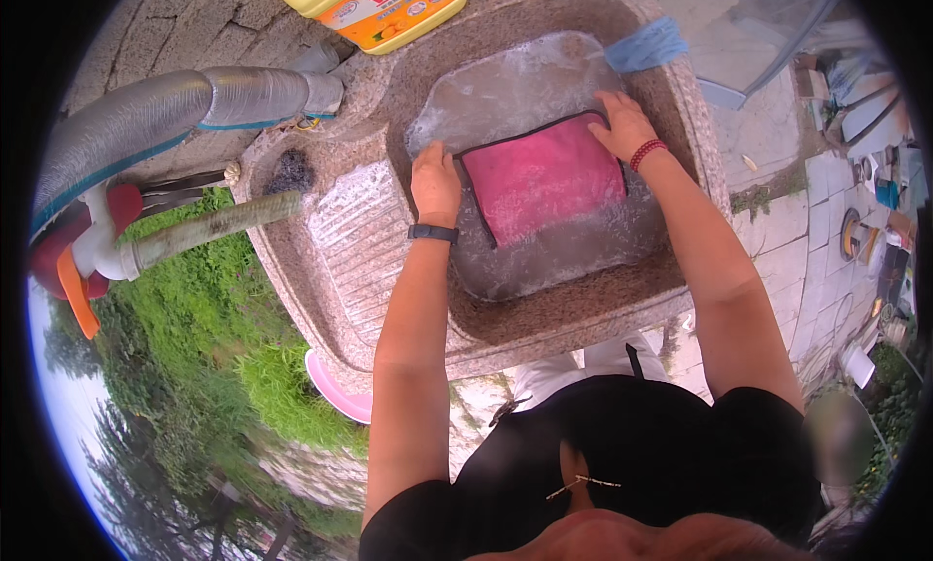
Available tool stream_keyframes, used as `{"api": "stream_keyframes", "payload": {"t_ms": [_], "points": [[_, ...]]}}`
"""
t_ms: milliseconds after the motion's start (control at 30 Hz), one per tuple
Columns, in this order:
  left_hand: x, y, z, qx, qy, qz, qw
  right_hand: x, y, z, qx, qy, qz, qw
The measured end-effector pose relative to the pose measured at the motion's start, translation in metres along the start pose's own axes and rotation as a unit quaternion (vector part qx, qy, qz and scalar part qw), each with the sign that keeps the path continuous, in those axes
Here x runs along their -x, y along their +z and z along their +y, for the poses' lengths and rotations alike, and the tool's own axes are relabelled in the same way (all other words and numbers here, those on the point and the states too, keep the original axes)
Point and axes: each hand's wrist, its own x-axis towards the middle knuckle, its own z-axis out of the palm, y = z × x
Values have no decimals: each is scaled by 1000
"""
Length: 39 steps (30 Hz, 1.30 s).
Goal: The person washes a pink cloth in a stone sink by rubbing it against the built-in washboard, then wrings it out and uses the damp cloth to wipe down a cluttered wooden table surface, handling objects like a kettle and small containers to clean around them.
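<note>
A pink cloth with a dark border lies spread in cloudy, sudsy water inside a speckled stone sink. My left hand, with a dark band at the wrist, is closed at the cloth's far left corner; its fingertips are partly hidden. At the far right corner, my right hand, wearing a red beaded bracelet, grips the edge with its thumb over the pink side. The cloth's near edge sinks into the foamy water.
Left of the basin is a ridged, foam-streaked washboard. A yellow jug stands on the far rim, and a blue cloth hangs over the far right corner. A foil-wrapped pipe and a pink basin are at left.
</note>
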Motion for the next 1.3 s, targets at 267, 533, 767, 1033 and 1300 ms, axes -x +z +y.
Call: {"api": "stream_keyframes", "payload": {"t_ms": [267,533,767,1033,1300], "points": [[66,79,17,293,-476,-142,817,49,79,-22,-289,367,-1,884],[40,73,33,768,-470,-87,427,87,63,-156,-440,62,-120,888],[82,60,54,804,-442,-107,383,59,53,-152,-177,-31,60,982],[50,28,102,654,-206,-112,719,25,37,-43,-11,101,157,982],[103,100,14,517,-481,-63,705,77,99,-55,-75,375,-94,919]]}}
